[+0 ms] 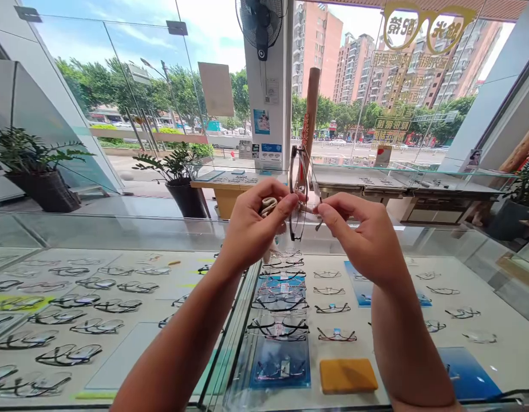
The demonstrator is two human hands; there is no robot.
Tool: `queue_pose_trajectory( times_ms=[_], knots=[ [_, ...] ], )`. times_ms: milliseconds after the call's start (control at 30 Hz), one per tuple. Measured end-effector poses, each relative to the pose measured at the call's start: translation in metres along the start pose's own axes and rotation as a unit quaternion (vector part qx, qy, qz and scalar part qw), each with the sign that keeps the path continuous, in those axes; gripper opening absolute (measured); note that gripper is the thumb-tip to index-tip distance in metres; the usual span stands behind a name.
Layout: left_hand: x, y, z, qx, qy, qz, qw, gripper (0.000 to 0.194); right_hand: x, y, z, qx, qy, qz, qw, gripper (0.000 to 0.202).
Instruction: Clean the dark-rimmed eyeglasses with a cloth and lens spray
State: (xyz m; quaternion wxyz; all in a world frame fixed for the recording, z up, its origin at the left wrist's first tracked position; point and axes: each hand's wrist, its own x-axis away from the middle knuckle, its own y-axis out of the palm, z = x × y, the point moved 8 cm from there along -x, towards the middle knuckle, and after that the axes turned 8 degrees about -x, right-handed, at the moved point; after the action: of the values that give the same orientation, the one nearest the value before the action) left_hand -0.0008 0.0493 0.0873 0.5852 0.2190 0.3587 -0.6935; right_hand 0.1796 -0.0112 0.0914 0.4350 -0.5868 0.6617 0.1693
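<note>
A pair of eyeglasses [298, 220] with a thin dark frame is held up on edge above the glass counter, its lenses turned nearly side-on. My left hand [260, 220] pinches the frame near the bridge between thumb and fingers. Bunched inside that same hand is a beige cloth [268, 205], part of it hanging below. My right hand [354, 229] is closed, thumb against fingertips, on a thin temple arm of the glasses. Both hands are raised over the display case, apart from the rows of frames under the glass.
The glass display counter [161, 234] holds rows of eyeglasses, such as a black pair [278, 328]. A yellow-brown case [348, 375] lies near the front. Beyond stand potted plants [185, 194], a wooden post [311, 103], a wall fan [260, 26] and low cabinets [436, 209] by the windows.
</note>
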Motion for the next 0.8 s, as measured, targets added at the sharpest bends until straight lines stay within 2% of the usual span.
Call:
queue_pose_trajectory(
  times_ms=[133,267,333,433,500,633,800],
  knots=[
    [-0.003,-0.005,-0.009,-0.038,0.007,0.015,0.999,0.032,0.001,-0.020,0.005,0.071,0.011,0.127,0.989,0.027],
    [-0.005,-0.003,-0.012,-0.090,0.010,0.009,0.996,0.025,0.003,-0.034,0.002,0.139,-0.024,0.222,0.965,0.021],
    [-0.005,0.000,-0.012,-0.099,0.012,0.003,0.995,0.023,0.002,-0.032,0.001,0.145,-0.052,0.230,0.961,0.037],
    [-0.004,0.006,-0.009,-0.100,0.029,0.001,0.995,0.022,0.001,-0.020,0.004,0.158,-0.086,0.205,0.962,0.069],
    [-0.004,0.008,-0.005,-0.101,0.046,0.008,0.994,0.022,0.000,-0.010,0.007,0.168,-0.097,0.193,0.962,0.083],
    [-0.003,0.009,0.000,-0.093,0.056,0.019,0.994,0.024,0.000,-0.002,0.010,0.179,-0.095,0.199,0.959,0.086],
    [-0.002,0.009,-0.002,-0.082,0.041,0.024,0.995,0.026,-0.001,-0.003,0.008,0.172,-0.081,0.196,0.962,0.081]
  ],
)
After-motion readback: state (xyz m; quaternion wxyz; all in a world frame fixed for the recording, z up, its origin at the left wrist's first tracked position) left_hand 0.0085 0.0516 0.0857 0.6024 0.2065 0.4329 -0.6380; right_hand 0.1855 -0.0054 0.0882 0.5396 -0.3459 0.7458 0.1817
